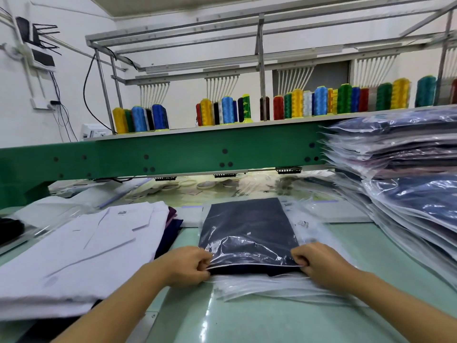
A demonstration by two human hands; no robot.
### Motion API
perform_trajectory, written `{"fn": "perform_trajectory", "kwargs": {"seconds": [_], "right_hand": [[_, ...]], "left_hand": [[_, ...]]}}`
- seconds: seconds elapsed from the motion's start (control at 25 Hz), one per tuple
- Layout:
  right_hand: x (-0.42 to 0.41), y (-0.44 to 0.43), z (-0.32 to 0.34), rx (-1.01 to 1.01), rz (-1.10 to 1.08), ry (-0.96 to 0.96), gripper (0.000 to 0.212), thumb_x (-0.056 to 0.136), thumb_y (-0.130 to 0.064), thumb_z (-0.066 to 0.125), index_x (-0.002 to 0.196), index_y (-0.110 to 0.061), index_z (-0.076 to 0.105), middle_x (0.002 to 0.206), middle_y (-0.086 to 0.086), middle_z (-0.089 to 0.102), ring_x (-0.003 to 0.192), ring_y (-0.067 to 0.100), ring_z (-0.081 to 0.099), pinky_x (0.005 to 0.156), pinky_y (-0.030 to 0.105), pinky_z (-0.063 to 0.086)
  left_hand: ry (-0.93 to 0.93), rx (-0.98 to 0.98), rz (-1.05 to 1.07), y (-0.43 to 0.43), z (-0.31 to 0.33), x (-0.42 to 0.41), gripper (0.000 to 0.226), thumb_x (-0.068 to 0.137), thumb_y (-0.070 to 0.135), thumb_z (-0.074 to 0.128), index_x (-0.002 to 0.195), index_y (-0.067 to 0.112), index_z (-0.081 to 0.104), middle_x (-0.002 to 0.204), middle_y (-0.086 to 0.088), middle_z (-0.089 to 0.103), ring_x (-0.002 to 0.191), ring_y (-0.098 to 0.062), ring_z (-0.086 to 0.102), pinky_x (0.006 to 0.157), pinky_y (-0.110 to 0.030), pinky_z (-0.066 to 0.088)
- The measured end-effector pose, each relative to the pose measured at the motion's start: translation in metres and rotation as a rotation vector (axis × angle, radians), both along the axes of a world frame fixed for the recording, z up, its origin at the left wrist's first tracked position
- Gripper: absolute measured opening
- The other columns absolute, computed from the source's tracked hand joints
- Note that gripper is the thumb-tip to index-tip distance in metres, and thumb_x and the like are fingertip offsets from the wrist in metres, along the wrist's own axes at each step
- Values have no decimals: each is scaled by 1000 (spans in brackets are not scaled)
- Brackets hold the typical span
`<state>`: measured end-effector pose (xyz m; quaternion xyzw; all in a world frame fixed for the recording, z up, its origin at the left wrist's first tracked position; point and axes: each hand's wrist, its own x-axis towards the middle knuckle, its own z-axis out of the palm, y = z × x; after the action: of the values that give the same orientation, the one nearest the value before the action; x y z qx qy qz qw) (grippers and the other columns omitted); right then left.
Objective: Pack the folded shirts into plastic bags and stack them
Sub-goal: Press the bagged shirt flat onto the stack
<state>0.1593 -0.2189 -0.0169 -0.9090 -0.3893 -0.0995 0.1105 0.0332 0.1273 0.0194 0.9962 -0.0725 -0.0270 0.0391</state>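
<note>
While both forearms reach in from the near edge, the left hand (189, 266) curls its fingers and thumb together on the left corner of the plastic bag (249, 246) mouth, pinching the clear film there. To its left a pile of folded white shirts (81, 253) lies on the pale green table (259, 320), with darker cloth peeking out from under its right edge. At the centre, a folded navy shirt (247, 219) sits mostly inside the bag, its near end still showing dark below the bag's rim, and the whole lies on a sheaf of empty bags (272, 290) fanned toward the person. The right hand (319, 263) mirrors the left, fingers bent and pinching the bag's right corner. Further right, a tall stack of packed shirts (400, 169) in shiny bags leans over the table's right side, close to the right wrist. Behind runs a green machine beam (173, 157) with coloured thread cones (296, 102) on the shelf above. Bare table shows between the arms.
</note>
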Motion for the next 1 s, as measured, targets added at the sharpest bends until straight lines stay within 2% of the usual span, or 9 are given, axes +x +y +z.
{"fn": "perform_trajectory", "kwargs": {"seconds": [0.08, 0.2, 0.32, 0.4, 0.52, 0.68, 0.8, 0.88, 1.0], "right_hand": [[5, 0, 11, 38, 100, 266, 17, 69, -8, 48, 71, -23, 41, 60, -9, 39, 60, 10, 30, 57, 27, 27], [10, -2, 25, 25, 190, 652, 21, 66, -14, 54, 81, -26, 60, 64, -8, 44, 61, 12, 41, 57, 24, 36], [19, -1, 31, 46, 210, 799, 22, 68, -24, 55, 83, -18, 70, 63, -2, 51, 59, 13, 44, 56, 25, 37], [29, 5, 32, 153, 123, 690, 22, 76, -30, 56, 78, -16, 73, 59, -2, 56, 56, 12, 48, 57, 26, 40], [52, 28, 32, 410, -37, 424, 18, 89, -24, 61, 76, -23, 73, 67, -8, 67, 59, 5, 56, 64, 28, 49], [85, 80, 37, 375, -186, 193, 19, 94, -28, 55, 110, -32, 65, 105, -7, 63, 99, 14, 60, 89, 38, 51], [116, 127, 34, 232, -232, 84, 49, 96, -32, 46, 145, -29, 46, 143, 1, 46, 133, 25, 42, 111, 44, 36], [137, 157, 32, 155, -233, 61, 55, 99, -35, 38, 154, -32, 32, 161, 2, 27, 148, 26, 24, 119, 48, 24], [172, 182, 20, 1, -238, 131, 57, 103, -45, 27, 158, -37, 16, 169, 0, 3, 155, 30, 0, 124, 52, 4]], "left_hand": [[190, -143, 52, 1, 8, 1, 19, 81, 39, 57, 79, 22, 49, 83, 3, 52, 73, -13, 44, 67, -32, 36], [372, -184, 143, 1, 18, 12, 11, 76, 34, 54, 76, 24, 56, 79, 5, 55, 73, -15, 48, 70, -31, 39], [330, -97, 230, 2, 22, 31, 12, 80, 17, 54, 74, 18, 64, 80, -1, 64, 75, -20, 56, 70, -33, 48], [139, -3, 256, 2, 21, 48, 16, 84, 13, 49, 83, 12, 65, 90, -7, 70, 83, -24, 62, 76, -37, 53], [-98, 10, 318, -9, 20, 81, 15, 89, 17, 46, 100, 18, 56, 108, -4, 63, 99, -27, 60, 78, -40, 49], [-233, -17, 358, -30, 16, 136, 34, 96, 26, 46, 128, 18, 45, 136, -7, 50, 122, -32, 50, 97, -45, 44], [-287, -80, 376, -43, 9, 183, 48, 100, 28, 41, 147, 19, 36, 154, -6, 40, 139, -31, 39, 113, -45, 33], [-291, -106, 365, -48, 4, 211, 54, 103, 30, 37, 155, 23, 27, 164, -3, 26, 150, -29, 24, 121, -48, 20], [-200, -121, 382, -44, -13, 241, 56, 106, 38, 27, 161, 32, 14, 170, 6, 7, 156, -29, 3, 123, -58, 0]]}}
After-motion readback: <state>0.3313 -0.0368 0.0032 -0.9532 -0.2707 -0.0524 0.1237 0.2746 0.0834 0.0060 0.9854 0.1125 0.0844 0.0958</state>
